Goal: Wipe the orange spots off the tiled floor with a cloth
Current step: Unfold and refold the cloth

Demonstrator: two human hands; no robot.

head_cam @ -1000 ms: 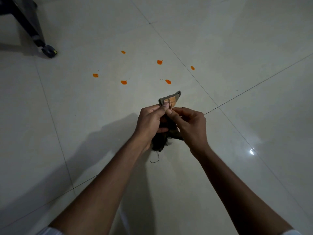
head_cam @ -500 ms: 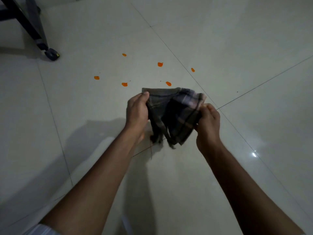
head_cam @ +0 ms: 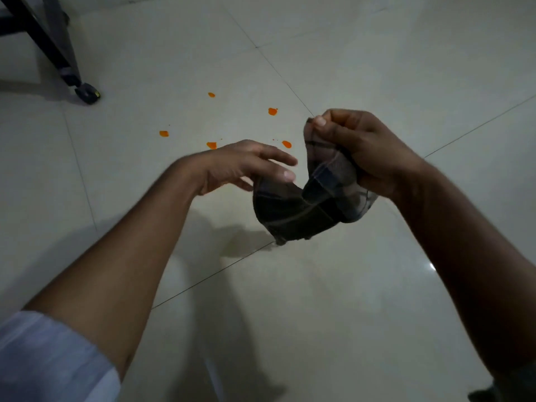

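Observation:
Several orange spots (head_cam: 272,111) dot the pale tiled floor (head_cam: 377,68) just beyond my hands. A dark checked cloth (head_cam: 301,210) sags in a U shape in the air between both hands. My right hand (head_cam: 356,149) is fisted around its right end, thumb pinching a corner at the top. My left hand (head_cam: 246,166) is at the cloth's left edge, thumb resting on it, a lower finger curled beneath and the other fingers stretched out. One spot (head_cam: 286,144) lies just past my left fingertips. My right hand hides some floor behind it.
A black furniture leg with a caster wheel (head_cam: 87,92) stands at the far left, about two hand-widths from the nearest spot (head_cam: 164,133). Thin grout lines (head_cam: 290,82) cross the floor. A light glare (head_cam: 432,266) shows to the right.
The cloth was pulled open between both hands, then my right hand lifted and bunched its end. My left hand's fingers loosened and spread. The cloth now sags instead of hanging flat.

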